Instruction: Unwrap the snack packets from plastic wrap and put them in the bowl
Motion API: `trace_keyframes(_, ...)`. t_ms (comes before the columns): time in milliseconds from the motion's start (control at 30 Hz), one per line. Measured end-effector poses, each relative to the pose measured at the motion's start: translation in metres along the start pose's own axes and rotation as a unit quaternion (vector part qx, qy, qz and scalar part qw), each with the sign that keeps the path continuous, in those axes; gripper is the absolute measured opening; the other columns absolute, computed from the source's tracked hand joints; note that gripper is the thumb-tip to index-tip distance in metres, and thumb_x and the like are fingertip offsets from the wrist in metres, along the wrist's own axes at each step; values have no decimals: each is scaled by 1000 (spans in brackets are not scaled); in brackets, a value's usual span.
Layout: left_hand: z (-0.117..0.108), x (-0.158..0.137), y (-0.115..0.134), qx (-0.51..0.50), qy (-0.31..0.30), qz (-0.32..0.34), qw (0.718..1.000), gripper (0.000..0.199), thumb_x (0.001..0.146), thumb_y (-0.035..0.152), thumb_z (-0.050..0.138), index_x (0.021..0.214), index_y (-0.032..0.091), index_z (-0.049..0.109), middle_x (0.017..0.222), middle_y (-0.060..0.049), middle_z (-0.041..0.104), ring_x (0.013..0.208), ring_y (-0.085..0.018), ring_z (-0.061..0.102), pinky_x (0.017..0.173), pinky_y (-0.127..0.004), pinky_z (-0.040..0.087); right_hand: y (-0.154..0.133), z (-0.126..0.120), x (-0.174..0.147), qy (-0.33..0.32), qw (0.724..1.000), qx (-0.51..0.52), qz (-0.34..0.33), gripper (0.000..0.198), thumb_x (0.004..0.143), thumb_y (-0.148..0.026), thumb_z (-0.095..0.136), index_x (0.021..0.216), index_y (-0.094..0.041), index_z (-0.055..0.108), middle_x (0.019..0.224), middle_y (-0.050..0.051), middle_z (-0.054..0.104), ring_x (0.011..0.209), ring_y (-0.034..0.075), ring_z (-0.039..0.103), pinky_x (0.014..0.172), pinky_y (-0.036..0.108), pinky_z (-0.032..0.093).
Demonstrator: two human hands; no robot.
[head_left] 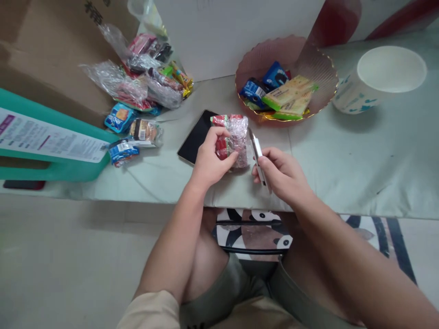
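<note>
My left hand [214, 155] is closed around a red snack pack [236, 137] in clear, crinkled plastic wrap, steadying it on the table. In my right hand [279, 171] is a slim utility knife [258, 153] with a white-and-dark handle, pinched between thumb and fingers. Its tip points up and left, close by the right edge of the pack; whether it touches the wrap I cannot tell. Under and behind the pack lies a dark phone or tablet [195, 141], partly covered by my left hand and the pack.
A pink scalloped bowl [247, 68] with several wrapped snacks stands behind. To its right is a white paper bucket [356, 91]. Bagged snacks [147, 82] pile up at left, near a cardboard box [51, 50] and a green container [78, 171]. The table's front edge [164, 201] runs before my knees.
</note>
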State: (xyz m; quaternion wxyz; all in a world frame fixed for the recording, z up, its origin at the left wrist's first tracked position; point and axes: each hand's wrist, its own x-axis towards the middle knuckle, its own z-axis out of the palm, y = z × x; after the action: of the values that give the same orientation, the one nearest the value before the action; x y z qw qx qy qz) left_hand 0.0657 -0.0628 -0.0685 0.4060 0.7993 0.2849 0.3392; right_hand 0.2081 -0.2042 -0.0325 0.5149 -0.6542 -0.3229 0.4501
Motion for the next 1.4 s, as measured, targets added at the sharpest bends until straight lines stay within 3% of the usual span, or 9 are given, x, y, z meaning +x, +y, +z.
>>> trace_keyframes(267, -6, -2, 13, 57, -17, 79, 995, 40, 78, 6, 74, 109, 23, 56, 109, 0, 70, 104, -17, 70, 96, -29, 54, 5, 11, 6, 55, 996, -54, -35, 28, 88, -47, 62, 85, -19, 64, 66, 0, 69, 53, 11, 60, 53, 25, 45)
trace_keyframes(500, -7, -1, 16, 77, -5, 76, 994, 36, 80, 8, 74, 109, 23, 57, 110, -1, 71, 105, -18, 70, 96, -30, 55, -2, 12, -2, 97, 993, -43, -50, 22, 87, -39, 63, 76, -20, 62, 61, -1, 66, 52, 11, 59, 51, 24, 43)
trace_keyframes(700, -2, -3, 16, 62, -19, 106, 992, 36, 82, 7, 73, 110, 24, 57, 110, -1, 71, 106, -18, 70, 96, -31, 55, -3, 15, 4, 62, 997, -34, -9, 28, 86, -45, 63, 75, -20, 64, 58, 0, 63, 51, 12, 56, 49, 25, 41)
trace_keyframes(833, -2, -3, 8, 24, 40, 96, 994, 39, 84, 11, 72, 115, 26, 56, 114, -1, 68, 107, -18, 69, 99, -33, 55, -3, 15, 3, 19, 996, -84, 26, 37, 88, -48, 58, 67, -18, 64, 55, 0, 60, 47, 10, 49, 48, 26, 36)
trace_keyframes(967, -10, 3, -10, -44, 143, 75, 986, 46, 83, 39, 82, 117, 29, 52, 113, -2, 62, 106, -20, 67, 98, -36, 55, -1, 15, -1, -30, 989, -143, 32, 38, 89, -46, 55, 66, -18, 64, 57, -1, 61, 48, 10, 46, 53, 27, 35)
trace_keyframes(1100, -20, 11, -24, -163, 211, 5, 964, 62, 77, 58, 85, 119, 32, 47, 107, -1, 61, 95, -18, 66, 88, -34, 56, 2, 10, -4, -50, 972, -229, 11, 41, 90, -48, 51, 64, -19, 61, 57, 1, 60, 53, 12, 48, 57, 29, 33)
trace_keyframes(1200, -21, 13, -26, -220, 227, -49, 947, 70, 71, 60, 89, 119, 33, 47, 104, 0, 63, 89, -16, 67, 84, -32, 57, 1, -3, -4, 2, 953, -303, -14, 40, 90, -49, 50, 69, -20, 65, 60, 3, 62, 57, 15, 51, 59, 30, 33)
trace_keyframes(1300, -13, 12, -21, -228, 210, -82, 947, 69, 72, 61, 89, 121, 32, 51, 100, 0, 63, 87, -15, 68, 82, -31, 58, 3, -25, 1, 107, 908, -402, -46, 32, 88, -46, 55, 85, -21, 74, 73, 6, 70, 66, 19, 58, 62, 31, 33)
trace_keyframes(1400, -1, 9, -13, -204, 142, -98, 964, 51, 84, 56, 80, 121, 31, 56, 94, 0, 64, 85, -15, 69, 81, -31, 59, 16, -55, 11, 163, 861, -479, -62, 29, 87, -45, 60, 90, -22, 78, 82, 9, 70, 72, 23, 59, 63, 33, 34)
